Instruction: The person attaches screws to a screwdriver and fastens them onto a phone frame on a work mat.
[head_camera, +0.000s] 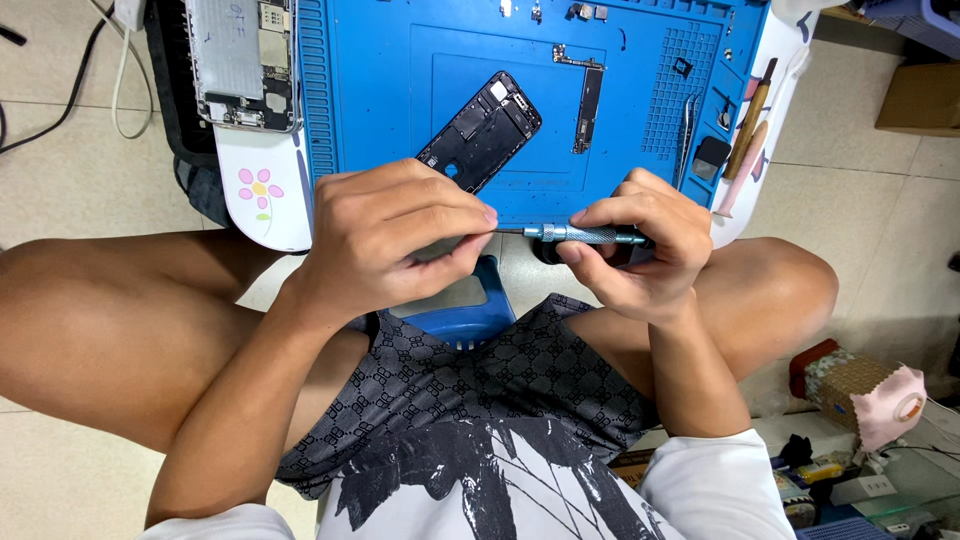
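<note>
My right hand (640, 245) grips a small blue-grey precision screwdriver (585, 234) held level, its thin tip pointing left. My left hand (395, 240) is curled with fingertips pinched at the driver's tip; whatever it pinches is too small to see. Both hands hover over the near edge of a blue work mat (370, 100). On the mat lies a black phone housing (480, 130), tilted, and a narrow circuit board (588, 105) to its right.
A second opened phone (243, 62) lies at the upper left on a white table with a flower sticker (260, 188). Tweezers (688, 135) and pry tools (748, 140) rest at the mat's right side. A blue stool (470, 315) shows between my knees. Clutter sits at lower right.
</note>
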